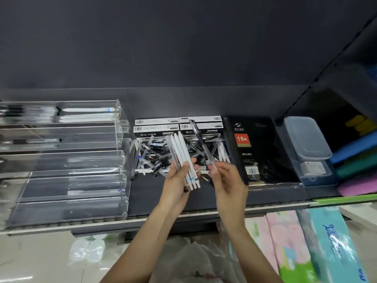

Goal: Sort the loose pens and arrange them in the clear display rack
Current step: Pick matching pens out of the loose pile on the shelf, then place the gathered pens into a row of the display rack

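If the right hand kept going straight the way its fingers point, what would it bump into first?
Probably the bundle of white pens held in the left hand. The right hand, pinching a clear black-ink pen, points up and left toward them. Depth is unclear, so it might pass over them into the loose pen pile.

White pens (184,158), clear black-ink pen (201,142), black diary (263,152) (red label), dark grey shelf (163,193)

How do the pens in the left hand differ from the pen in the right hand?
The left hand grips a bundle of white pens, several together; the right hand pinches one clear pen with a dark cap. The bundle's barrels are opaque, while the single pen is see-through. Both are held above the loose pile, tilted up and leftward.
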A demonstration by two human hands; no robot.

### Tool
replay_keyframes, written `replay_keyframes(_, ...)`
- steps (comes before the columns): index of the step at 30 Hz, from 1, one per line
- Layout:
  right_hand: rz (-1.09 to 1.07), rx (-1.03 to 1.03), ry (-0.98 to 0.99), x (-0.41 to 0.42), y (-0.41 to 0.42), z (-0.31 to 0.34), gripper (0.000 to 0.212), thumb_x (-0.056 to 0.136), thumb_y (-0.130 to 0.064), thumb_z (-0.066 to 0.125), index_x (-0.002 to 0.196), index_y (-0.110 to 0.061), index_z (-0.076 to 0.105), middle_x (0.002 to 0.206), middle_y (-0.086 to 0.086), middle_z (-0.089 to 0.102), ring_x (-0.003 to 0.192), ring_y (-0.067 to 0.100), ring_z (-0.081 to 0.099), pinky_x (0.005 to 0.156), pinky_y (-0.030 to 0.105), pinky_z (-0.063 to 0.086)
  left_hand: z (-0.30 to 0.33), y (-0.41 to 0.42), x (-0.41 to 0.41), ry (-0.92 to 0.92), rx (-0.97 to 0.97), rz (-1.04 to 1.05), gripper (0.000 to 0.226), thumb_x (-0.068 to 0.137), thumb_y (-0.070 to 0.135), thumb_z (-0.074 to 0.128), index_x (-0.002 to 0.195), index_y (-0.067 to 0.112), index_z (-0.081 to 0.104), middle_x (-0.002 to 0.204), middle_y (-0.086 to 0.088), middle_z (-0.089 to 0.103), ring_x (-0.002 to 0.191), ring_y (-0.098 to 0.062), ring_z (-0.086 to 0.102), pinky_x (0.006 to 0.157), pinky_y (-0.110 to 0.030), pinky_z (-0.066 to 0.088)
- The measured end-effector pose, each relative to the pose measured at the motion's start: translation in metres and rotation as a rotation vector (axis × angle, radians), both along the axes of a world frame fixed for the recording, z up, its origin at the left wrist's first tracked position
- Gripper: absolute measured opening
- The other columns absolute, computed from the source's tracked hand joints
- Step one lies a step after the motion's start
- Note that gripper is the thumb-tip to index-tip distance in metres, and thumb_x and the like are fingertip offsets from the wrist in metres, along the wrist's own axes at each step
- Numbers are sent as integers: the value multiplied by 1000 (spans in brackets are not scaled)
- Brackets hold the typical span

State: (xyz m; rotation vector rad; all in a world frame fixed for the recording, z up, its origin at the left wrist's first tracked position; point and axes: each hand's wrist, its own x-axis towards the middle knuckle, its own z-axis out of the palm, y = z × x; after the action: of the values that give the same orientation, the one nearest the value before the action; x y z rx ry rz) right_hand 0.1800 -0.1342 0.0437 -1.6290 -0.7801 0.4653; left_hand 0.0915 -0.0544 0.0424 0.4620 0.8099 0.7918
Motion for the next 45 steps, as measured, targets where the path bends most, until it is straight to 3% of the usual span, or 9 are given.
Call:
replay_keyframes(8,3,-8,75,-46,-5,-26,15,94,-16,56,104,-25,61,96,-20,68,86,3,66,70,21,51,5,-22,-19,-21,-11,212,28,100,7,39,126,6,50,79,-3,68,69,-12,65,64,-24,56)
replay_keyframes(12,116,-27,130,-69,-3,-39,11,93,-28,56,99,-37,59,97,-14,64,83,13,63,64,33,54,4,-37,-39,47,-20,349,34,99,8,40,132,6,46,84,-1,69,73,-10,66,65,-23,55)
replay_keyframes(17,216,-79,294,-119,4,-45,13,95,-15,53,98,-26,59,95,-6,66,80,17,65,58,34,56,2,-44,-86,125,-60,513,25,99,9,41,120,10,54,89,-4,65,75,-12,64,63,-24,56)
replay_keyframes(21,249,-55,246,-156,5,-43,12,95,-23,53,98,-34,56,99,-7,65,88,16,65,66,41,57,3,-45,-120,144,-72,564,21,99,11,41,109,13,60,86,-3,65,73,-12,62,61,-24,53)
replay_keyframes(27,298,10,185,-206,17,-37,17,93,-17,53,95,-34,55,98,-10,66,90,8,64,72,26,52,-1,-34,-176,106,-64,572,18,98,12,44,110,9,58,86,-8,63,78,-19,62,74,-32,52)
replay_keyframes(31,368,17,65,-259,36,-44,5,93,-22,56,96,-22,59,98,-10,66,92,6,63,74,23,51,-10,-13,-241,50,-48,524,32,99,12,41,129,5,49,98,-11,68,91,-21,65,84,-35,54)
replay_keyframes(35,390,-37,-37,-321,61,-46,16,91,-28,56,98,-16,62,96,-8,64,88,7,63,67,22,51,-17,17,-312,21,-46,444,37,99,11,39,134,3,46,115,-11,62,112,-24,56,88,-31,53)
replay_keyframes(40,458,-179,-203,-370,88,-33,12,85,-11,67,95,-16,63,92,-7,66,83,0,61,67,7,45,-17,46,-371,20,-21,394,17,99,12,41,108,9,54,88,-6,62,82,-17,60,70,-27,55)
replay_keyframes(45,379,-163,-281,-383,113,-6,11,81,-17,72,87,-25,69,83,-16,69,79,1,64,71,11,46,-8,72,-392,32,24,362,28,98,11,44,125,6,47,100,-8,65,92,-18,65,80,-31,56)
